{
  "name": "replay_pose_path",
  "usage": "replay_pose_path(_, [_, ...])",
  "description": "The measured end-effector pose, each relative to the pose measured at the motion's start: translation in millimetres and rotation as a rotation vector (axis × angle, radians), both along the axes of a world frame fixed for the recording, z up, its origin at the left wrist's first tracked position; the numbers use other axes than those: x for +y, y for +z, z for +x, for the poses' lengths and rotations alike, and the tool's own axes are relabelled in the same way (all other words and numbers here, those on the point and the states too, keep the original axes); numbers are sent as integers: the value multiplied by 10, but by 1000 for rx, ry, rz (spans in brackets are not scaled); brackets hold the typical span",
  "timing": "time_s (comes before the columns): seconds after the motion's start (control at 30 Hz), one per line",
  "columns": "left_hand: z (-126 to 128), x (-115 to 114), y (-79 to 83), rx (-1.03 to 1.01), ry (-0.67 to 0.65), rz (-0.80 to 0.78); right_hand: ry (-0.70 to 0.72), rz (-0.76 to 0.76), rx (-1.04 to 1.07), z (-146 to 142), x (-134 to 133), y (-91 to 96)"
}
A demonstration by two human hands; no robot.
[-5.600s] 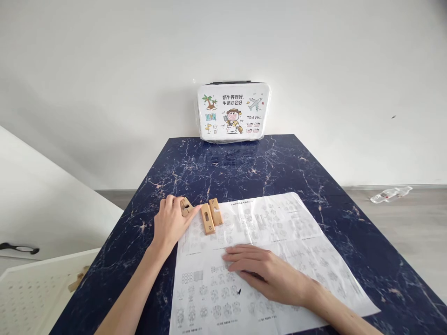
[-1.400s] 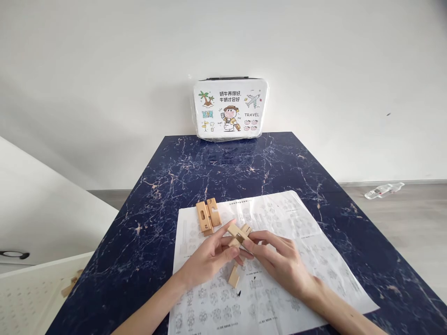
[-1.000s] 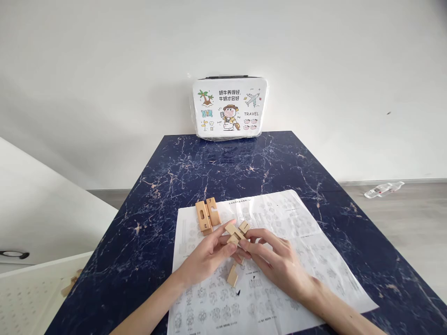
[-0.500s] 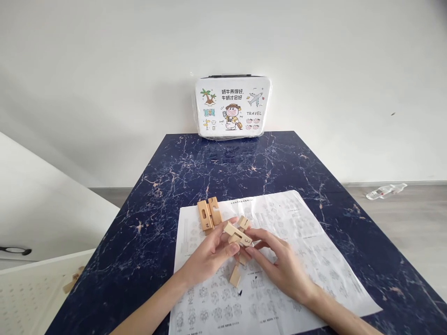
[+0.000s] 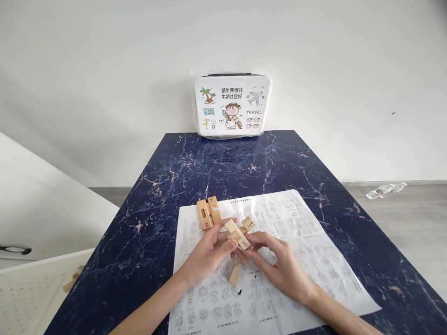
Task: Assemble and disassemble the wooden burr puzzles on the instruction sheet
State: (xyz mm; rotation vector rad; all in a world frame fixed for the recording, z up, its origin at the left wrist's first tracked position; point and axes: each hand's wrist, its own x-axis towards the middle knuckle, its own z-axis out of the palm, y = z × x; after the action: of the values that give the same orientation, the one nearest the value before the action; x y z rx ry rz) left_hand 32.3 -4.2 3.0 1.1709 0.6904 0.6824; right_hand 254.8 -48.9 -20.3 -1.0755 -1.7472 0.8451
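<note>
Both hands hold a cluster of interlocked wooden puzzle pieces (image 5: 239, 232) just above a printed instruction sheet (image 5: 300, 246). My left hand (image 5: 206, 256) pinches the cluster from the left, thumb and fingers closed on it. My right hand (image 5: 279, 267) grips it from the right and below with curled fingers. One piece of the cluster points down toward the paper (image 5: 234, 274). Two more wooden pieces with marked faces (image 5: 208, 213) lie side by side at the sheet's upper left corner, apart from both hands.
The dark blue marbled table (image 5: 244, 163) carries a white cartoon-printed case (image 5: 232, 106) standing against the wall at its far edge. A white perforated board (image 5: 31, 298) sits at lower left. A clear plastic bottle (image 5: 384, 190) lies on the floor at right.
Earlier my left hand rested on pieces at the sheet's corner and my right lay flat on the paper. Now both hold the cluster, and it has been turned slightly over the last second.
</note>
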Motion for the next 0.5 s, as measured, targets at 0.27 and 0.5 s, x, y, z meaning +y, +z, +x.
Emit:
replay_pose_path(0.27, [-19, 40, 80, 42, 87, 22, -65, -7, -42, 45, 43, 67])
replay_pose_path(0.5, [-58, 63, -10, 10, 127, -45, 67, 44, -184, 134, 92, 82])
